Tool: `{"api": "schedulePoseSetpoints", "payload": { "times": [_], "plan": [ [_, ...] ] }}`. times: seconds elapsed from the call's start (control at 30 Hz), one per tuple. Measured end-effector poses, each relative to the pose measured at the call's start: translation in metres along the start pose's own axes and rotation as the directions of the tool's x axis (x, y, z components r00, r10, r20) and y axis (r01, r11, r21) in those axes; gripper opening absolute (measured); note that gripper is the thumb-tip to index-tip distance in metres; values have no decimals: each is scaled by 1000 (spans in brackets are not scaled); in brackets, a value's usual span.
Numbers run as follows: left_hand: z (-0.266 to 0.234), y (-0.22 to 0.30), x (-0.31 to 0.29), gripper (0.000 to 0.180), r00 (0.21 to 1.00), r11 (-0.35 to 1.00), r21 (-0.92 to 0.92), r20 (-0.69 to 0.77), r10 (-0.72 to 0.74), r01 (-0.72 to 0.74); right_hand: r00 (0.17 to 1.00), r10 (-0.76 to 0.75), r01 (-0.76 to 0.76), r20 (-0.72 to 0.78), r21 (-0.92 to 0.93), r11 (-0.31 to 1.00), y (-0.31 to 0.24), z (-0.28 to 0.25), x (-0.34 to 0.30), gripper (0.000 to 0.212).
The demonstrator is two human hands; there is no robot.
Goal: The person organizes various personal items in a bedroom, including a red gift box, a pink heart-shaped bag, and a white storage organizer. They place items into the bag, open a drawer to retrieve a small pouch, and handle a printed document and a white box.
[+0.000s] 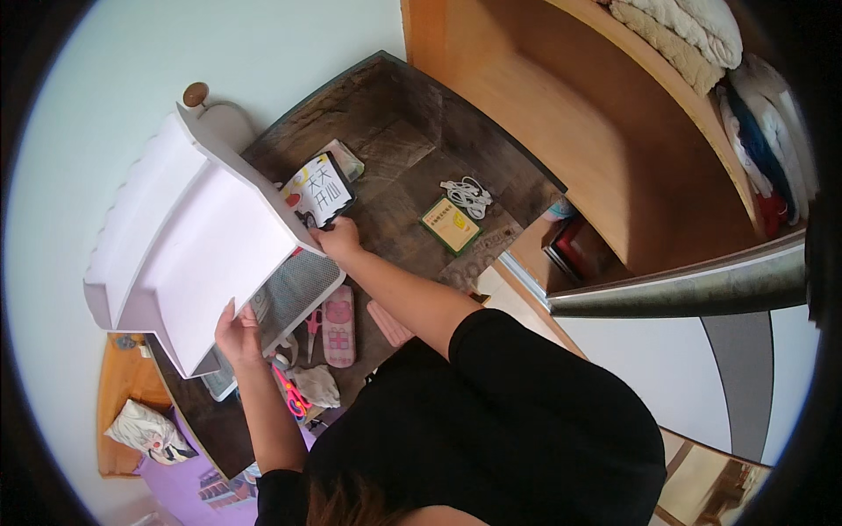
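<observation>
White shelf unit [189, 237] tilted over dark table [412, 149], left hand [237, 333] and right hand [338, 237] fingers grasping its edges, compartments' contents hidden.

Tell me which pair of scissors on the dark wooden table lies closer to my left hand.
The bright pink-handled scissors, just below the left hand; the red-handled pair lies farther right, beside the pink case.

The white shelf unit [189, 237] hides part of the mesh tray [294, 294] and the tabletop [412, 167] beneath; the left hand's [239, 333] fingers vanish behind its edge.
</observation>
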State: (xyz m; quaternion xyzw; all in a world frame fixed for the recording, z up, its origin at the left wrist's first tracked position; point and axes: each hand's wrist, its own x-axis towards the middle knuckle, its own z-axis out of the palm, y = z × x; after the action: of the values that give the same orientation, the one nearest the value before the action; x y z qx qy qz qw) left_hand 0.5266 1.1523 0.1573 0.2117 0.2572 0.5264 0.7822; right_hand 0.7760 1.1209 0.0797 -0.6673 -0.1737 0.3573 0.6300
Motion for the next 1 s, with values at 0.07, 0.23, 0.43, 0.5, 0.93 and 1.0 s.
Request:
{"api": "schedulePoseSetpoints", "payload": {
  "times": [0.07, 0.23, 0.43, 0.5, 0.93, 1.0],
  "plan": [
    [-5, 3, 6, 28, 1000, 1000, -14, 1, 7, -7, 999, 17, -18, 27, 43, 999, 2, 1, 2, 26],
    [12, 4, -2, 37, 999, 998, -28, -3, -52, 52, 976, 67, -85, 206, 79, 993, -7, -12, 3, 31],
    [11, -7, 4, 32, 994, 996, 36, -81, -78, 81, 927, 161, -169, 339, -7, 986, -42, -103, 0, 26],
    [32, -11, -10, 33, 994, 1000, 11, -108, 1, 1, 922, 94, -68, 376, -81, 994, -41, -136, -7, 28],
    [17, -44, -102, 20, 998, 776, 629, -50, -24, 50, 799, -193, 592, 569, -691, 415, -4, -139, -169, 69],
    [-10, -69, -124, 12, 988, 544, 829, 67, 137, -131, 785, -208, 616, 584, -696, 369, 1, -137, -164, 64]
  ]
}}
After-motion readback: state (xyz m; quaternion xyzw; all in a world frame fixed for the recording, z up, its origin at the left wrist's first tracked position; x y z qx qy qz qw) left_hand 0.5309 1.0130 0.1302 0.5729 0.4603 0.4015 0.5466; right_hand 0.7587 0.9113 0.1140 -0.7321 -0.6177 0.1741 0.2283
